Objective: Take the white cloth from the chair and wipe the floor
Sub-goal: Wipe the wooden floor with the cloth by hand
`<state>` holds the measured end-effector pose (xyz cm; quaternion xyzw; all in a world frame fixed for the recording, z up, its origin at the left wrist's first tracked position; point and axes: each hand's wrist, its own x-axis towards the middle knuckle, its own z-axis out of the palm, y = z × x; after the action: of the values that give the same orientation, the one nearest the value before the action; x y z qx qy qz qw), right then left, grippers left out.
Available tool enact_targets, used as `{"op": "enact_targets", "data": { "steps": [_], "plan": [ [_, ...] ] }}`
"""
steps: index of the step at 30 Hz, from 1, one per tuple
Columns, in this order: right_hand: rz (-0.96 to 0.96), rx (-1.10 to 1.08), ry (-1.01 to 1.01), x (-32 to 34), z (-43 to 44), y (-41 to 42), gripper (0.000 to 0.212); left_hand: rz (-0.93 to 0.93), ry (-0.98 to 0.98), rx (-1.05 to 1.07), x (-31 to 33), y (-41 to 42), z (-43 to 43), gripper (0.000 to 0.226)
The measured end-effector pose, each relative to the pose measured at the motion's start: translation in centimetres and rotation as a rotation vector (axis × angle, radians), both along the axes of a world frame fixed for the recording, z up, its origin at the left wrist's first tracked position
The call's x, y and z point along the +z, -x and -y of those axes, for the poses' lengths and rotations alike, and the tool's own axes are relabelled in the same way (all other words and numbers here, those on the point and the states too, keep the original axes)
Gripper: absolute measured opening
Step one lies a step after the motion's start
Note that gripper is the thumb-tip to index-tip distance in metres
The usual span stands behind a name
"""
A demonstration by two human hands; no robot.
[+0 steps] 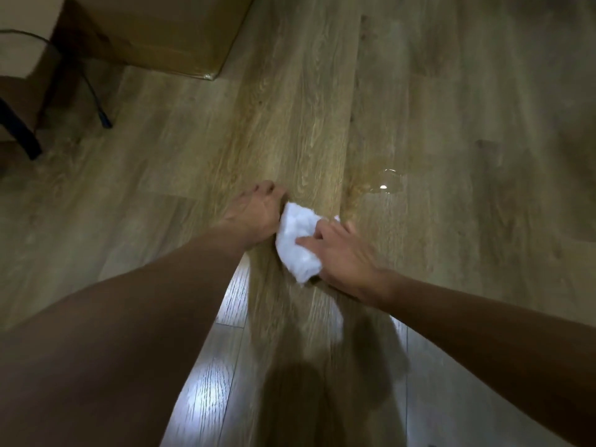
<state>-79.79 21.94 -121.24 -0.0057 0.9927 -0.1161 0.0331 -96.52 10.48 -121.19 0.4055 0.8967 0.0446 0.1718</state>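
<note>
The white cloth (298,243) lies bunched on the wooden floor (451,237) near the middle of the view. My right hand (342,256) grips the cloth's right side, with the thumb and fingers curled over it and pressing it to the floor. My left hand (258,214) rests on the floor just left of the cloth, touching its upper left edge, fingers pointing away from me. A small clear puddle of water (385,183) sits on the boards up and to the right of the cloth, apart from it.
A large cardboard box (154,30) stands on the floor at the top left. A black furniture leg (19,130) and a black cable (96,104) are at the far left. Bright light reflects off the boards between my arms.
</note>
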Motion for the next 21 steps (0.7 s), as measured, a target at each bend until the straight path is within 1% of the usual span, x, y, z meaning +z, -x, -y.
{"op": "enact_targets", "data": {
  "steps": [2, 4, 5, 6, 8, 9, 10, 11, 13, 15, 18, 19, 20, 21],
  "plan": [
    [-0.005, 0.145, -0.047, 0.3, 0.1, -1.3, 0.046, -0.043, 0.018, -0.054, -0.5, 0.0, 0.7, 0.045],
    [0.014, 0.152, -0.04, 0.4, -1.0, -0.5, 0.036, -0.066, 0.004, -0.079, -0.8, -0.1, 1.4, 0.05],
    [0.022, 0.132, -0.025, 0.3, -1.5, 0.5, 0.037, -0.07, -0.005, -0.078, -0.9, -0.1, 1.6, 0.051],
    [0.041, 0.074, -0.012, 0.1, -2.1, 1.6, 0.042, -0.076, -0.014, -0.074, -1.0, -0.2, 1.8, 0.051],
    [0.069, -0.127, 0.038, -0.1, -2.7, 3.0, 0.054, -0.076, -0.018, -0.073, -1.1, -0.2, 2.1, 0.052],
    [0.065, -0.188, 0.048, -0.3, -2.6, 2.9, 0.058, -0.07, -0.014, -0.077, -1.1, -0.2, 2.2, 0.052],
    [0.066, -0.199, 0.043, -0.5, -2.0, 2.3, 0.06, -0.066, -0.012, -0.081, -1.0, -0.1, 2.2, 0.051],
    [0.059, -0.159, 0.029, -0.9, -1.1, 0.9, 0.06, -0.069, -0.011, -0.087, -0.9, -0.2, 2.1, 0.051],
    [-0.005, -0.006, 0.013, -1.0, 1.4, -2.7, 0.059, -0.1, -0.021, -0.109, -0.7, -0.3, 2.1, 0.05],
    [0.0, 0.147, 0.002, -0.7, 3.2, -5.4, 0.059, -0.138, -0.031, -0.124, -0.6, -0.3, 2.1, 0.051],
    [0.0, 0.394, -0.058, -1.0, 1.3, -5.2, 0.053, -0.204, -0.007, -0.131, -0.8, -0.4, 2.2, 0.049],
    [-0.006, 0.414, -0.059, -1.2, 0.2, -4.2, 0.054, -0.221, 0.007, -0.134, -0.8, -0.5, 2.1, 0.049],
    [0.006, 0.369, -0.058, -1.2, -0.8, -2.8, 0.055, -0.228, 0.016, -0.134, -0.9, -0.6, 2.1, 0.05],
    [0.034, 0.275, -0.058, -1.2, -1.8, -1.3, 0.056, -0.22, 0.015, -0.121, -0.8, -0.7, 2.1, 0.051]
  ]
}}
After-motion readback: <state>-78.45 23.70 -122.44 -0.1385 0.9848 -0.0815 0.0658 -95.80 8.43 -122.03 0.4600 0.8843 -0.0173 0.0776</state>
